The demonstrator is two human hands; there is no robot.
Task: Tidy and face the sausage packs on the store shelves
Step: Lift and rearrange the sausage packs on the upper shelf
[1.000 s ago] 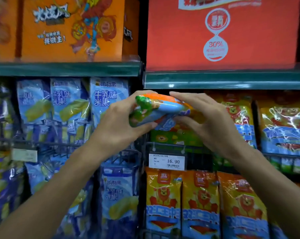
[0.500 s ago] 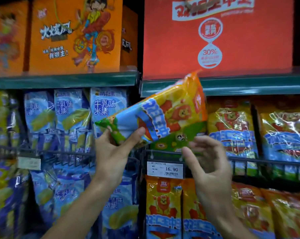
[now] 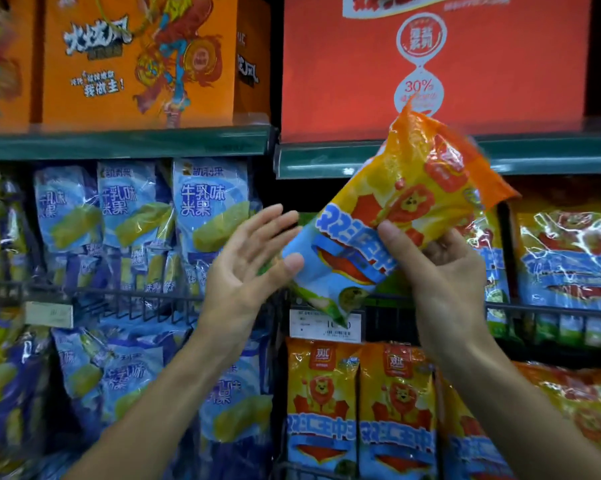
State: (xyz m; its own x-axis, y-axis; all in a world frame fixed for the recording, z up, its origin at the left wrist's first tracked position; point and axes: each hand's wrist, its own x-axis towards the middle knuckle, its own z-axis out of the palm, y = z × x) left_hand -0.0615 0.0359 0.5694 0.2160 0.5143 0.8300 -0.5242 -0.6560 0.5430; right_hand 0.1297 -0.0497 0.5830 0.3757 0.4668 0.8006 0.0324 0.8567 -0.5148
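An orange, yellow and blue sausage pack (image 3: 401,202) with a lion on it hangs tilted in the air before the middle shelf, its orange top up and to the right. My right hand (image 3: 441,271) grips it from below, thumb across the front. My left hand (image 3: 249,263) has straight, spread fingers, and only the thumb tip touches the pack's lower left corner. More of the same sausage packs stand on the middle shelf at right (image 3: 565,258) and on the lower shelf (image 3: 358,410).
Blue rice-snack bags (image 3: 209,209) fill the left bay behind a wire rail (image 3: 126,299). Orange boxes (image 3: 136,60) and a red box (image 3: 430,64) sit on the green top shelf (image 3: 126,142). A price tag (image 3: 323,325) hangs under the held pack.
The pack has turned from lying sideways to tilted upright and moved right. My left hand has let go of its end and spread its fingers; my right hand has taken hold of it.
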